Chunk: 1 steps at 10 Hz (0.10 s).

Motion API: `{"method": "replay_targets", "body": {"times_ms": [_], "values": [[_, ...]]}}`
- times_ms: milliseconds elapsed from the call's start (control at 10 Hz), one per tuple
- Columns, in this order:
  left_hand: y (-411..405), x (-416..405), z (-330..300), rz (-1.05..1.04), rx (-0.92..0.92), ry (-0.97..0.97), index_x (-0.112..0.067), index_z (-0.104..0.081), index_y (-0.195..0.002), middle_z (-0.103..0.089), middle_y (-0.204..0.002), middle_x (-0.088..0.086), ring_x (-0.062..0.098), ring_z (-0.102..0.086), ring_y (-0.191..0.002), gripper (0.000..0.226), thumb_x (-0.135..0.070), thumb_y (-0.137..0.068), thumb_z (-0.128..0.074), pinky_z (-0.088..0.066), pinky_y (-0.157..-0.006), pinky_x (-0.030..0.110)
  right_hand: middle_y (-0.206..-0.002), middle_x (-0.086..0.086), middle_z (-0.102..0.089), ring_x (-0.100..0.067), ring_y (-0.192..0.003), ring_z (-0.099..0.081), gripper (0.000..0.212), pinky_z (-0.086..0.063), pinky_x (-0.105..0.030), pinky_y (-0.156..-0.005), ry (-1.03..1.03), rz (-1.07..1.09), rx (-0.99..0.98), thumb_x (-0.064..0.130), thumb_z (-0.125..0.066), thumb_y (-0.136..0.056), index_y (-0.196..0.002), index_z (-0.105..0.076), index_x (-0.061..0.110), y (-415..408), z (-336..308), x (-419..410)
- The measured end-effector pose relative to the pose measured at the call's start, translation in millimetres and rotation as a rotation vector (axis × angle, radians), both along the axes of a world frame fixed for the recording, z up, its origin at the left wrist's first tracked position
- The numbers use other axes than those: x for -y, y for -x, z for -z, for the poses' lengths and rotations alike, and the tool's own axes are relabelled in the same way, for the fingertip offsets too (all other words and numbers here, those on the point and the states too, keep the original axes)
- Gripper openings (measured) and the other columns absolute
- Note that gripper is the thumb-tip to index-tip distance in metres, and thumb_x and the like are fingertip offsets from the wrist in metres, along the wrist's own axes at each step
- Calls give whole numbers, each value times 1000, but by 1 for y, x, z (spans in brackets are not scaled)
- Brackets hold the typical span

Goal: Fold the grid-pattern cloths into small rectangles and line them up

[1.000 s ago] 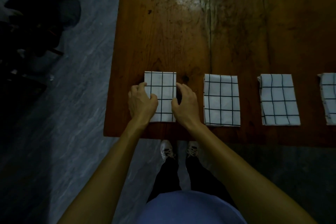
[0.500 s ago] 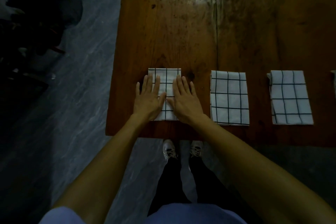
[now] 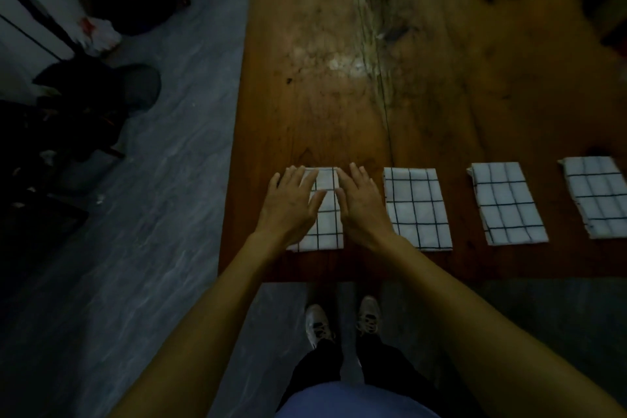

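Observation:
Several white cloths with a black grid lie folded into small rectangles in a row along the near edge of the wooden table [image 3: 305,105]. The leftmost folded cloth [image 3: 327,224] is under both my hands. My left hand [image 3: 291,205] lies flat on its left half with straight fingers. My right hand [image 3: 361,204] lies flat on its right edge, fingers straight and pointing away from me. To the right lie a second cloth [image 3: 417,210], a third cloth [image 3: 505,204] and a fourth cloth [image 3: 599,197], the last cut off by the frame edge.
The table's left edge runs just left of my left hand, with grey floor [image 3: 152,248] beyond it. Dark bags and clutter [image 3: 84,95] sit on the floor at the far left. My shoes [image 3: 339,322] stand below the table's near edge.
My hands went from curled at the sides of the leftmost cloth to flat on top of it, then slid slightly apart. The view tilted up and widened, showing the fourth cloth.

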<state>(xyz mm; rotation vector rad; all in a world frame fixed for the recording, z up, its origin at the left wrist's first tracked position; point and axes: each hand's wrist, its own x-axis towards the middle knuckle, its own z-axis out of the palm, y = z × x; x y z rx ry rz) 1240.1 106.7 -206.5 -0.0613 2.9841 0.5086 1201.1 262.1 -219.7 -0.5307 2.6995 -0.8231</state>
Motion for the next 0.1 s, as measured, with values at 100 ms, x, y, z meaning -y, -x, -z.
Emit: {"method": "replay_targets", "body": {"times_ms": [100], "values": [[-4,0,-26,16,-17,-40,-19,-30,-146,-32,-152,7,21,-23,-143,54,-47,-100,-23,-13,-116,42,-158,-7,-21,-23,-147,-9,47,-8,-40,-117,48,78,-35,32,-31,-103,-148,-28,18,-1,-28,-6]]}}
